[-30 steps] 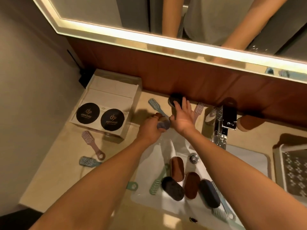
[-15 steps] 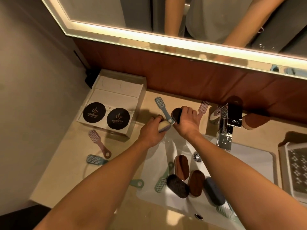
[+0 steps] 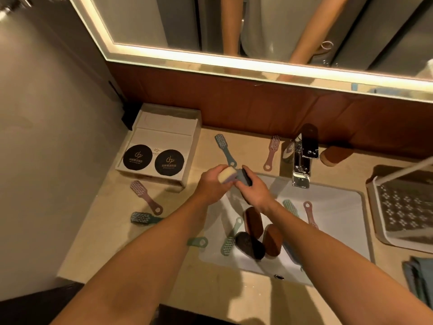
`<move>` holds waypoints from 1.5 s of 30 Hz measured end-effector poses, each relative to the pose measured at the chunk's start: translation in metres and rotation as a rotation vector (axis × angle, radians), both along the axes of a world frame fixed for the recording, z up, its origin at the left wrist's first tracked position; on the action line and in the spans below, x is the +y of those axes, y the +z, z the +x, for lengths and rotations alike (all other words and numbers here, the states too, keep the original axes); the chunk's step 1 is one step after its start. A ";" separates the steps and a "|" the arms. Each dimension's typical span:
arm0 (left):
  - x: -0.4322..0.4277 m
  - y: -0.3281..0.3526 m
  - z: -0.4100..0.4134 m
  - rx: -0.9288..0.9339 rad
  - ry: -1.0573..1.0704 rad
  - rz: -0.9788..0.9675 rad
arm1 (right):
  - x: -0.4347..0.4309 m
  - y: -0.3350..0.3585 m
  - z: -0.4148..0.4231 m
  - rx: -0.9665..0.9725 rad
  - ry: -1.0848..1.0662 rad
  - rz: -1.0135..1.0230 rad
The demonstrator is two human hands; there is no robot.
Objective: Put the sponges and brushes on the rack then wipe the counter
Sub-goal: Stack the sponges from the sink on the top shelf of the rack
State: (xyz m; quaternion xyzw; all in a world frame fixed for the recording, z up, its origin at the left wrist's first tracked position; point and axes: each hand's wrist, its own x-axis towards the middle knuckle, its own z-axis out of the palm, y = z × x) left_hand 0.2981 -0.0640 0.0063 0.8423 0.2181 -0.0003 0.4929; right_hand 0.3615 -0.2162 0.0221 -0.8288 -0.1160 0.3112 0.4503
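Sponges and brushes lie spread over the bench (image 3: 93,242) and the sink (image 3: 339,219). Far left on bench: pink brush (image 3: 144,193), bristles up, ring end toward the sink. Just in front of it lies a teal brush (image 3: 141,217). Behind both stands a white box (image 3: 164,137) with two round black labels, set at the back corner. A teal ring handle (image 3: 199,242) shows beside the left forearm, the rest hidden. Blue-grey brush (image 3: 223,148) lies on bench behind the hands, head toward the wall. Left hand (image 3: 212,184) is curled round a cream-and-purple sponge (image 3: 226,175). Right hand (image 3: 254,191) grips a dark sponge (image 3: 244,177) from above. The two sponges touch, held over the sink's back-left corner. Below the hands, in the sink: green brush (image 3: 230,240), black sponge (image 3: 249,245), and two brown sponges, one (image 3: 254,221) nearer the back, one (image 3: 271,240) nearer the front, all bunched together. Second pink brush (image 3: 271,151) lies on bench just left of the tap (image 3: 302,160). Right of the right forearm, in the sink: a pale green brush (image 3: 289,206) and a third pink brush (image 3: 309,212), both partly hidden. Brown cylinder (image 3: 335,156) lies right of the tap. Rack (image 3: 407,207) sits on bench at far right, a blue cloth (image 3: 419,277) in front of it.
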 end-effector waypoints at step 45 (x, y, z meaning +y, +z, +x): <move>-0.152 0.174 0.029 -0.022 -0.383 0.205 | -0.204 0.156 -0.023 -0.506 -0.281 -0.060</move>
